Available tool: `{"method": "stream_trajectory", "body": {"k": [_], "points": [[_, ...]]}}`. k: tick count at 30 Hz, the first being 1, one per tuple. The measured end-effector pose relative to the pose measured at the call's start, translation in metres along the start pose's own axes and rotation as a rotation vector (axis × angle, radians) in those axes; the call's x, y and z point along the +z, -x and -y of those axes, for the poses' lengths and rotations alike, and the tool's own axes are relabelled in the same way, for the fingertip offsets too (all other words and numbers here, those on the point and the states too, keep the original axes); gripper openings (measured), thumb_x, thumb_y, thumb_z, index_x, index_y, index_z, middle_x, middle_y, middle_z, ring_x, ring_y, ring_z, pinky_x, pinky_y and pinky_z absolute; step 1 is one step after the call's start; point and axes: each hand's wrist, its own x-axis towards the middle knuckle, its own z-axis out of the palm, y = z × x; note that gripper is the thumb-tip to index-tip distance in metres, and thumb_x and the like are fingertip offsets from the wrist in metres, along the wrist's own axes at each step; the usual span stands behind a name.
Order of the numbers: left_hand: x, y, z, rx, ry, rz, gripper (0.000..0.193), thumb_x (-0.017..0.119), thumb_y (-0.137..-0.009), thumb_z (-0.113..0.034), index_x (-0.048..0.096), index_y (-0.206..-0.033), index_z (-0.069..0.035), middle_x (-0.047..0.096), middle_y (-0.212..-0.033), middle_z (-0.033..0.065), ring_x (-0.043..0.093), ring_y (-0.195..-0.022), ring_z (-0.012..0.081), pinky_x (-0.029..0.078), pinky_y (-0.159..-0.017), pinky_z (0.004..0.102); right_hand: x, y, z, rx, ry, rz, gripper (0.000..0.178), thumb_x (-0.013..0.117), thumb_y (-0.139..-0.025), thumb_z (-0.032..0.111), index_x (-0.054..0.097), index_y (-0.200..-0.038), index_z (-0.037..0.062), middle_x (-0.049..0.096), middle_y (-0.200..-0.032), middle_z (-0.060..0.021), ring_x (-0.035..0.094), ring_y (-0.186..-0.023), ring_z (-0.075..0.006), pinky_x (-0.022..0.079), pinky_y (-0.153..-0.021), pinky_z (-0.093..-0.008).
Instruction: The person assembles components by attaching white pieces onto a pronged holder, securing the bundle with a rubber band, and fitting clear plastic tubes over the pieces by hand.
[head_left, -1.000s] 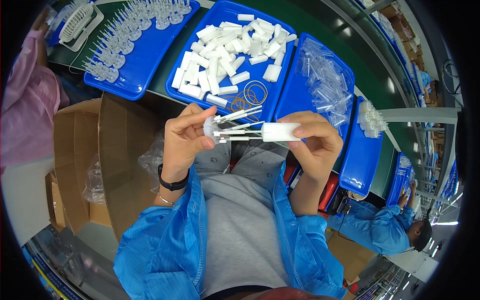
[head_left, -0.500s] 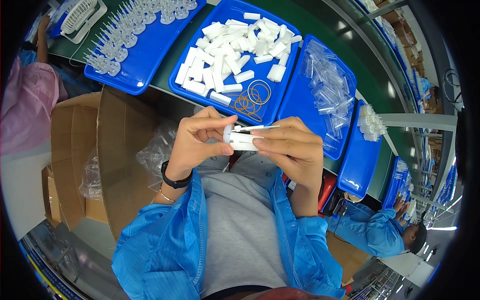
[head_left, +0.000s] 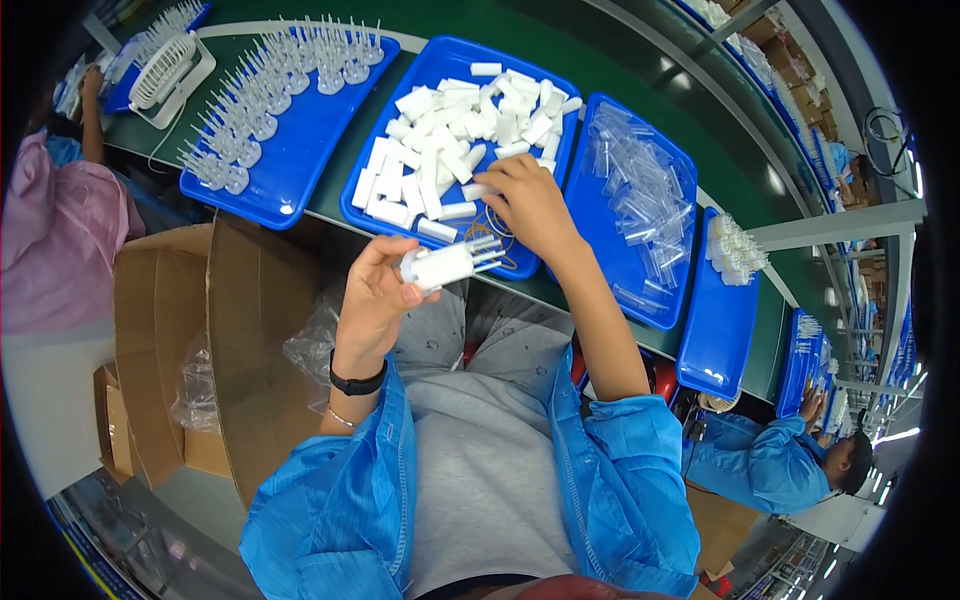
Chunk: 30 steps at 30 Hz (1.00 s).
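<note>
Pronged piece (head_left: 440, 268), crosswise, pins (head_left: 489, 256) rightward, left hand (head_left: 375, 290) gripping it, right hand (head_left: 530, 206) pinching block (head_left: 472, 191)

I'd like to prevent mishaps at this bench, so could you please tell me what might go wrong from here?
The right fingers are at the loose white blocks, near rubber bands, so they might snag a band. Only the left fingers hold the pronged white piece, so it could slip. Its thin prongs stick out and might bend if knocked.
</note>
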Motion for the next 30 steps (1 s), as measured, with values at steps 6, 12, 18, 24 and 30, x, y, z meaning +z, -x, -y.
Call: {"method": "stream_trajectory", "body": {"k": [6,12,18,24,30], "points": [[-0.005,0.002,-0.003,-0.007,-0.003,-0.082,0.048,0.074,-0.073,-0.006,0.049,-0.114,-0.001,0.056,-0.106,0.0115,0.06,-0.093,0.0178,0.055,-0.074,0.0287,-0.019,0.003,0.006,0.036,-0.081,-0.124,0.023,0.071,-0.072,0.01,0.066,-0.094,0.0061,0.064,-0.094,-0.0075,0.057,-0.087,-0.0241,0.045,-0.075,-0.0334],[-0.01,-0.001,0.0,0.046,-0.022,-0.088,0.049,0.077,-0.072,-0.012,0.053,-0.112,0.001,0.054,-0.099,0.006,0.059,-0.092,0.015,0.056,-0.069,0.0258,-0.071,0.035,0.036,0.203,-0.67,-0.175,0.021,0.071,-0.073,0.005,0.069,-0.094,0.0014,0.064,-0.086,-0.0069,0.057,-0.075,-0.0128,0.043,-0.065,-0.0229],[0.006,-0.004,0.002,0.078,-0.08,-0.048,0.046,0.076,-0.072,-0.01,0.055,-0.111,0.001,0.053,-0.096,0.0044,0.059,-0.092,0.014,0.057,-0.07,0.0252,-0.079,0.058,0.046,0.17,-0.872,-0.178,0.018,0.063,-0.08,0.002,0.067,-0.097,-0.0015,0.063,-0.087,-0.0101,0.056,-0.077,-0.0138,0.043,-0.066,-0.0235],[0.008,-0.002,0.003,0.087,-0.06,-0.04,0.047,0.077,-0.073,-0.014,0.055,-0.112,0.001,0.054,-0.097,0.005,0.06,-0.09,0.0142,0.058,-0.069,0.0259,-0.08,0.067,0.051,0.175,-0.957,-0.196,0.02,0.061,-0.082,0.001,0.066,-0.101,-0.0017,0.062,-0.09,-0.0105,0.057,-0.082,-0.0151,0.044,-0.071,-0.0246],[0.003,0.0,0.007,0.066,-0.037,-0.046,0.051,0.078,-0.072,-0.022,0.055,-0.112,0.0,0.055,-0.101,0.0056,0.061,-0.09,0.0149,0.057,-0.069,0.0269,-0.076,0.071,0.054,0.182,-1.032,-0.261,0.024,0.065,-0.076,-0.005,0.067,-0.1,-0.0016,0.063,-0.095,-0.0121,0.06,-0.088,-0.0179,0.047,-0.076,-0.0266]]}}
